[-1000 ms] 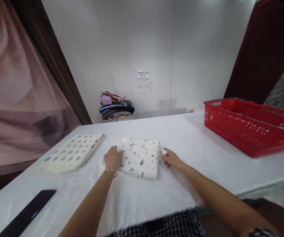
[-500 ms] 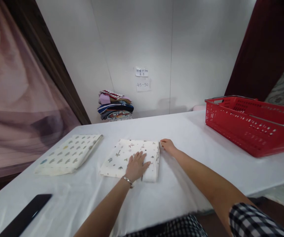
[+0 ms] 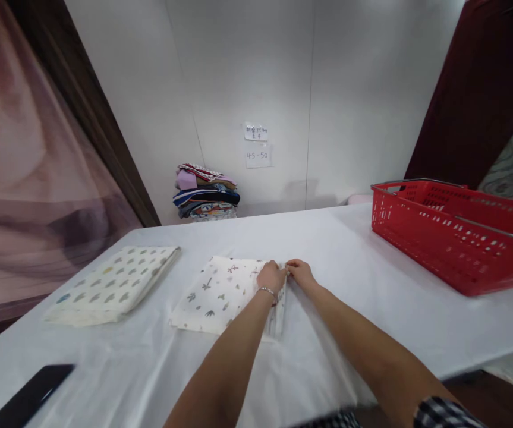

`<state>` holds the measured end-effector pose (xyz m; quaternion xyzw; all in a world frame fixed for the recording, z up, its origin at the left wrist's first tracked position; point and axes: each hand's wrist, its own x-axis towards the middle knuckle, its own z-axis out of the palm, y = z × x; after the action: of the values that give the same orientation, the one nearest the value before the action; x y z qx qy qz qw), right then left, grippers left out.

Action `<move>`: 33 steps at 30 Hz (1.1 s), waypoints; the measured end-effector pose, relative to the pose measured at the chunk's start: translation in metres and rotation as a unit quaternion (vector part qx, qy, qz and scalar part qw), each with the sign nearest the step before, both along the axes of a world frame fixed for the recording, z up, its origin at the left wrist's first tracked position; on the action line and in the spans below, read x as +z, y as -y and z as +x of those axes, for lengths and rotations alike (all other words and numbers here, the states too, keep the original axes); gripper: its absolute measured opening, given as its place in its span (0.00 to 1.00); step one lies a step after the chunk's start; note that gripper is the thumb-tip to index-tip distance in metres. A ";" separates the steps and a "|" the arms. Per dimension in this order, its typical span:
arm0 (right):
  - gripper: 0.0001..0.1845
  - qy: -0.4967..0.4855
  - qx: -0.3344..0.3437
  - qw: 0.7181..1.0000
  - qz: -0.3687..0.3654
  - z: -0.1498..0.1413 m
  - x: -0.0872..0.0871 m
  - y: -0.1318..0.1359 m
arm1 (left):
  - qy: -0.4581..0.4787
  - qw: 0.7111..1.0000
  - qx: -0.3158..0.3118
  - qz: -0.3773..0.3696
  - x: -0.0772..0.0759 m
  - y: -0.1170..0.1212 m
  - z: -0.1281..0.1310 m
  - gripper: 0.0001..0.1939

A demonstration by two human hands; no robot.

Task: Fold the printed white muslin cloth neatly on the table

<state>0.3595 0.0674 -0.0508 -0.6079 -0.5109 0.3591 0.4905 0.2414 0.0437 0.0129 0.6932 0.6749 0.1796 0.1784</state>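
A folded white cloth (image 3: 214,291) with small plant and dot prints lies flat on the white table in front of me. My left hand (image 3: 271,277), with a bracelet at the wrist, is at the cloth's far right corner, its fingers curled in and closed on the edge. Close beside it, my right hand (image 3: 299,272) pinches the same right edge at that corner. The two hands' fingertips nearly meet. Layers show along the cloth's right side, and my left forearm hides part of its near edge.
Left of it lies another folded cloth (image 3: 116,282) with a grey-green repeated print. A dark phone-like object (image 3: 31,395) is at the near left. The red basket (image 3: 443,238) stands at the right. Stacked folded fabrics (image 3: 206,193) sit behind the table (image 3: 327,238), below paper signs (image 3: 257,156).
My left hand has moved from lying flat on the cloth to the far right corner, closing on its edge beside my right hand. My right hand keeps its pinch there.
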 end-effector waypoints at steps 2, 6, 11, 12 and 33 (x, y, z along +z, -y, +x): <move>0.10 0.006 0.003 1.000 0.001 0.001 -0.002 -0.002 | -0.010 1.000 0.005 0.001 -0.003 -0.003 0.001 0.17; 0.09 0.013 0.017 1.000 -0.003 0.002 -0.003 -0.005 | -0.006 1.000 0.003 0.007 -0.005 -0.003 -0.002 0.12; 0.08 0.004 0.029 1.000 -0.002 0.004 0.000 -0.003 | 0.034 0.999 0.009 0.006 -0.005 -0.002 -0.003 0.10; 0.08 0.001 0.033 0.999 -0.003 0.004 0.001 -0.002 | 0.036 0.999 0.007 0.014 -0.005 -0.001 -0.003 0.10; 0.09 -0.026 0.062 0.998 -0.019 0.003 0.014 0.001 | 0.070 0.996 0.019 0.050 -0.011 0.002 -0.004 0.09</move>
<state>0.3628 0.0665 -0.0363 -0.5751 -0.5276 0.4139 0.4686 0.2379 0.0421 0.0016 0.6740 0.6638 0.2645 0.1873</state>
